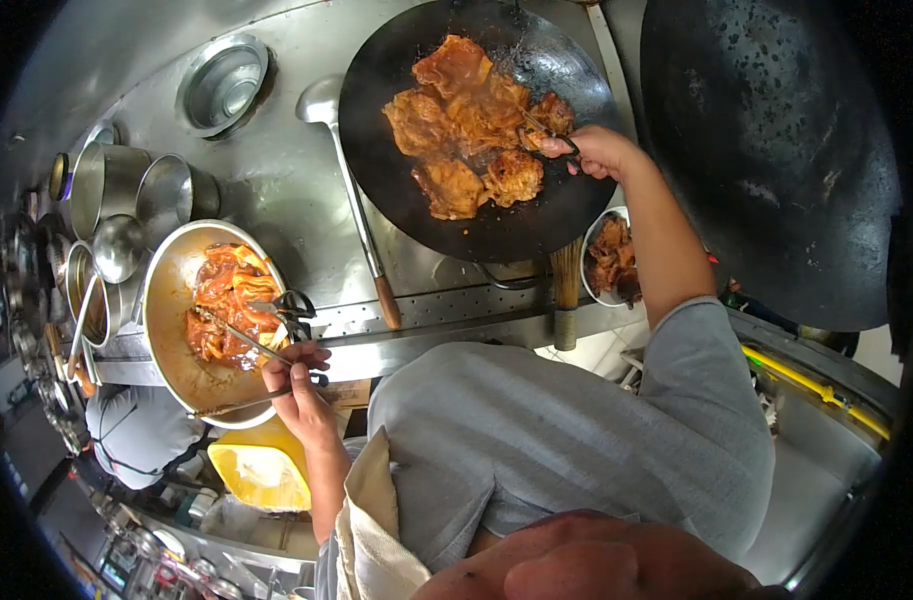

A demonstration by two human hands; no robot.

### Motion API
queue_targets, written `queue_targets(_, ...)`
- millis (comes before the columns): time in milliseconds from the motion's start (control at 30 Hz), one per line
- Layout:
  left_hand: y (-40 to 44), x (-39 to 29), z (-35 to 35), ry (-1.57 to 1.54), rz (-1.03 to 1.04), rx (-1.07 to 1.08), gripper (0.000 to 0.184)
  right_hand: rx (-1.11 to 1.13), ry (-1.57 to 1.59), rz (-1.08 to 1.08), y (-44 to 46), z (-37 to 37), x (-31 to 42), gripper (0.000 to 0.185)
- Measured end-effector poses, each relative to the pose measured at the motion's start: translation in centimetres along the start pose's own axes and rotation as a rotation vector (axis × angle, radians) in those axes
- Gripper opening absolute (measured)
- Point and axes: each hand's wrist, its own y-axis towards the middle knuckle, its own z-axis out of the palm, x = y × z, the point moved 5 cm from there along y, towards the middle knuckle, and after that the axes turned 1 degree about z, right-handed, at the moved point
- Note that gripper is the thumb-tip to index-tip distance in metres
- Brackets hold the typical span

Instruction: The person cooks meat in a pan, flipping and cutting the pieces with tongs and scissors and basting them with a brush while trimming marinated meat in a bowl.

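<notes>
My right hand (598, 152) is closed on black-handled scissors (559, 135), whose blades touch a piece of browned meat at the right of the pieces (456, 125) in the black wok (386, 190). My left hand (298, 388) is closed around metal tongs (241, 335), their arms spread over the rim of a large bowl (166, 330). Inside the bowl is raw, sauced meat (238, 290). A black-handled tool (288, 305) lies at the bowl's right side, next to the meat.
A ladle (354, 190) lies left of the wok. A brush (566, 295) and a white bowl of cooked meat (611, 258) are below it. Pots (111, 180) and a metal basin (223, 88) stand left. Another wok (766, 150) is right; a yellow container (261, 475) sits below the bowl.
</notes>
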Motion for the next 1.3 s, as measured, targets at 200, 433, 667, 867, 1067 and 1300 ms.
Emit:
queue_targets(200,-0.1,-0.1,-0.5,0.05,-0.004,-0.018,0.018,0.002,0.017,-0.032,-1.1,0.3,1.0,0.063)
queue_targets(433,0.1,-0.3,-0.1,0.03,-0.023,-0.032,0.017,-0.036,-0.001,-0.058,-1.7,-0.4,1.0,0.064)
queue_targets(667,0.3,-0.8,0.3,0.01,-0.02,-0.035,0.017,-0.045,-0.073,0.028,1.2,-1.0,-0.8,0.06)
queue_targets(867,0.3,-0.8,0.2,-0.011,-0.018,-0.052,0.016,-0.082,-0.056,-0.082,0.3,-0.1,0.7,0.051)
queue_targets(1067,0.3,-0.1,-0.2,0.022,-0.026,-0.025,0.016,-0.098,-0.118,-0.075,-0.5,-0.2,1.1,0.05)
queue_targets(1300,0.3,-0.1,-0.2,0.033,-0.019,-0.019,0.018,-0.085,-0.218,-0.015,1.2,-1.0,1.3,0.056)
